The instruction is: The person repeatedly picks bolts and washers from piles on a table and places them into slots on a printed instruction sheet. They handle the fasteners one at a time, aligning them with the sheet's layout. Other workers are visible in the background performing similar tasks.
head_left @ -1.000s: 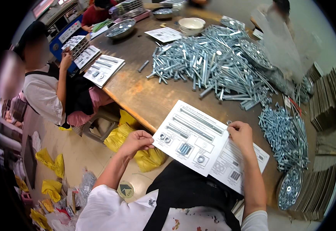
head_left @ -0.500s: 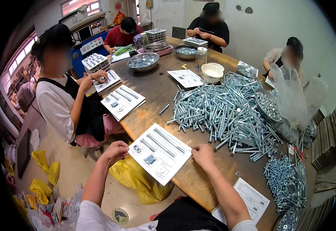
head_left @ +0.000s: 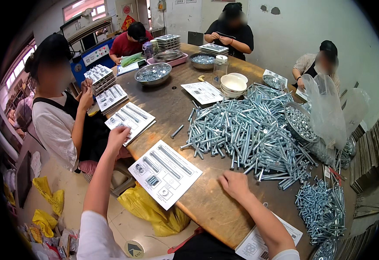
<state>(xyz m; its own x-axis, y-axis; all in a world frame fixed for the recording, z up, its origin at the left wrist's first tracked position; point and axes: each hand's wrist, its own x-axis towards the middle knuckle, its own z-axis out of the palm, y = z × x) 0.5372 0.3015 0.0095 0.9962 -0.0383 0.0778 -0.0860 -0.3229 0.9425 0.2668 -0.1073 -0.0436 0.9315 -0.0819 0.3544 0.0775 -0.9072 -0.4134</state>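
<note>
A white printed card [head_left: 180, 185] lies at the table's near left edge, one corner past the edge. It carries long bolts [head_left: 168, 161] and smaller metal parts in printed boxes. My left hand [head_left: 119, 137] is over the near edge of another stack of such cards [head_left: 141, 125], farther left. Its fingers are drawn together, and whatever is between them is hidden. Beside the card's right side, my right hand [head_left: 234, 184] rests on the table with curled fingers and nothing visible in them. A large pile of bolts [head_left: 246, 125] lies beyond it.
Smaller screws [head_left: 315, 208] lie at right, near a bowl of nuts [head_left: 300, 122]. A single bolt [head_left: 177, 131] lies apart. Stacked white bowls [head_left: 233, 84] and a jar [head_left: 220, 67] stand farther back. Co-workers sit around the table; one [head_left: 59, 112] is close on the left.
Both hands have let go of the card, which now lies on the table edge. My left hand has moved up and left to the card stack; my right hand has lowered slightly onto the table.
</note>
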